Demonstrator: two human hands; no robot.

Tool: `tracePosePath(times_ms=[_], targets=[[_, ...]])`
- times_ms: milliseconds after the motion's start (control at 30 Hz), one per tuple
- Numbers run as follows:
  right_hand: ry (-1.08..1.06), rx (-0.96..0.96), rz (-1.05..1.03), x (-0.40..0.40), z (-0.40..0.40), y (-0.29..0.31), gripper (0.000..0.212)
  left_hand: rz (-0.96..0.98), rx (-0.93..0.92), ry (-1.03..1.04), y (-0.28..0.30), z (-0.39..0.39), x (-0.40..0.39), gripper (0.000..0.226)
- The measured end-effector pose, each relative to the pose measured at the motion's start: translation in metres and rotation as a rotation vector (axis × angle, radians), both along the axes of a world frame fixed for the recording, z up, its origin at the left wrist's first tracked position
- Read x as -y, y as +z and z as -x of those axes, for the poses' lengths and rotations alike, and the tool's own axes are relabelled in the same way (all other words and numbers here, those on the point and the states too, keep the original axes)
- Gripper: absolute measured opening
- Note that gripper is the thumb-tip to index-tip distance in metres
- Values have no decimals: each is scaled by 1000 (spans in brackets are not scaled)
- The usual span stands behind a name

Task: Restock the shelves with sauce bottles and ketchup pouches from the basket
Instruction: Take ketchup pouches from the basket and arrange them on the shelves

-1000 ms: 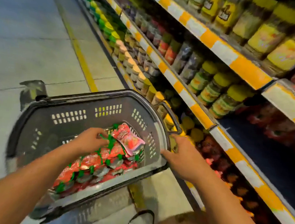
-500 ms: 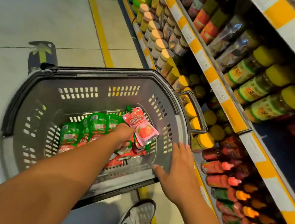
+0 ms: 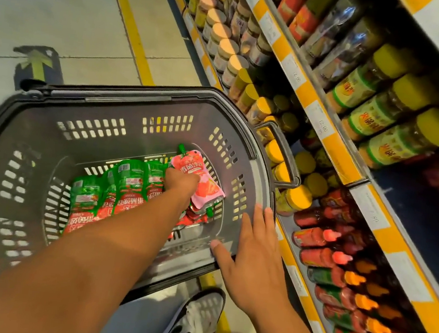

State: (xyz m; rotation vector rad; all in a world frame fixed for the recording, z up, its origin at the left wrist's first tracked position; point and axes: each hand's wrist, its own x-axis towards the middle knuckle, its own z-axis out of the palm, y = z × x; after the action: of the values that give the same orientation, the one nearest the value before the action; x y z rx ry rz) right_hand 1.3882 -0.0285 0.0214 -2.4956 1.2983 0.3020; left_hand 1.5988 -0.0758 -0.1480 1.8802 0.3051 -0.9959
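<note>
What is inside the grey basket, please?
Inside the grey basket lie green-topped ketchup pouches and one pink pouch. The left hand reaches among them. The arm covers more pouches; their number cannot be told.

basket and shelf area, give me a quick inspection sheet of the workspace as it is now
surface: tiled floor with a yellow line.
job's things: grey basket holds green-topped ketchup pouches and a pink pouch; sauce bottles lie on the low shelf.
clutter: nothing seen.
grippers: left hand reaches onto the pouches, grip hidden; right hand rests open on the basket rim.
cables: nothing seen.
surroundings: jars on upper shelves; a shoe below the basket.
</note>
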Motion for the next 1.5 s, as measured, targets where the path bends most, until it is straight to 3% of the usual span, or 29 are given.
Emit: tracePosePath(times_ms=[233, 367, 467, 567, 700, 800, 900, 967, 1167, 1500], targets=[[5, 9, -28, 0, 0, 6, 92, 40, 30, -52, 12, -5, 3, 57], [4, 50, -48, 0, 4, 9, 91, 221, 61, -142, 39, -7, -19, 33], [-12, 121, -95, 1, 10, 8, 89, 378, 47, -171, 69, -8, -42, 27], [-72, 253, -164, -1, 17, 13, 87, 516, 41, -212, 109, -6, -60, 27], [-301, 555, -239, 1, 25, 32, 84, 699, 39, -399, 172, 16, -75, 37], [-434, 868, -381, 3, 40, 49, 74, 805, 67, -594, 217, 48, -77, 42], [-467, 1048, -389, 0, 64, 70, 30, 891, 86, -742, 250, 88, -72, 43], [-504, 1148, -351, -6, 85, 83, 17, 937, 113, -833, 267, 114, -67, 48], [-611, 1301, -281, -16, 163, 109, 29, 990, 159, -1003, 304, 194, -53, 45], [-878, 1349, -320, -51, 349, 134, 33, 838, 116, -1342, 331, 383, -45, 21]])
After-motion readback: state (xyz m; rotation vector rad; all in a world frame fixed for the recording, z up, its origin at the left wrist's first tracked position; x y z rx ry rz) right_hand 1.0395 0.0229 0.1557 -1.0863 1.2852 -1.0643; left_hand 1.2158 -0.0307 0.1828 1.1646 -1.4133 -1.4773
